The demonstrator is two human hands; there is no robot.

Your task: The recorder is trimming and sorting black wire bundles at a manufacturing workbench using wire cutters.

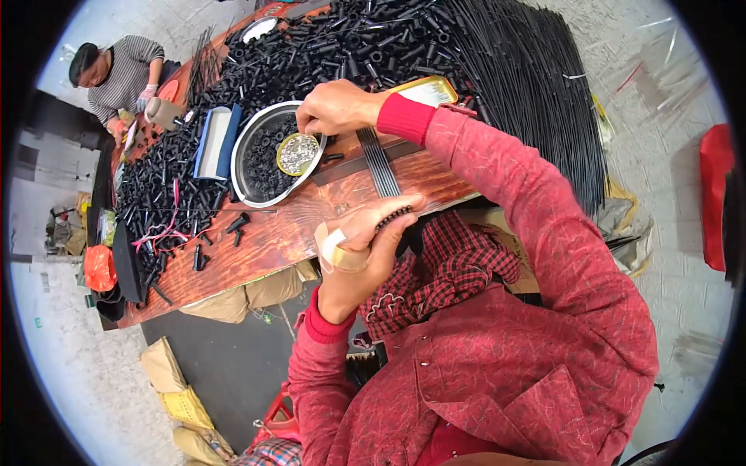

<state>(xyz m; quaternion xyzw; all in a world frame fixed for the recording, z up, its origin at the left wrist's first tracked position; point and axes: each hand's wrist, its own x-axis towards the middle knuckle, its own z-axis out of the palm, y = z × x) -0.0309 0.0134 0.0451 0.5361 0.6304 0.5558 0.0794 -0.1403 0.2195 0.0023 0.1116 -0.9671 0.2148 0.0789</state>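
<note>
My left hand (356, 260), with beige tape wrapped round it, is closed on a flat row of thin black rods (378, 163). Their dark round ends line up between thumb and fingers, and their shafts run away over the table's front part. My right hand (336, 110) reaches to the right rim of a round metal bowl (242, 185). Its fingertips are bent together beside a small yellow-rimmed dish (298, 154) of tiny silvery pieces; whatever they pinch is hidden. Small black ring-like parts (268, 155) fill the bowl around that dish.
Black tubular parts (365, 43) are heaped across the reddish wooden table (272, 237). Long black rods (528, 78) lie at the right. A blue-and-white box (217, 144) stands left of the bowl, a yellow tray (426, 92) behind my right wrist. Another person (128, 74) works at far left.
</note>
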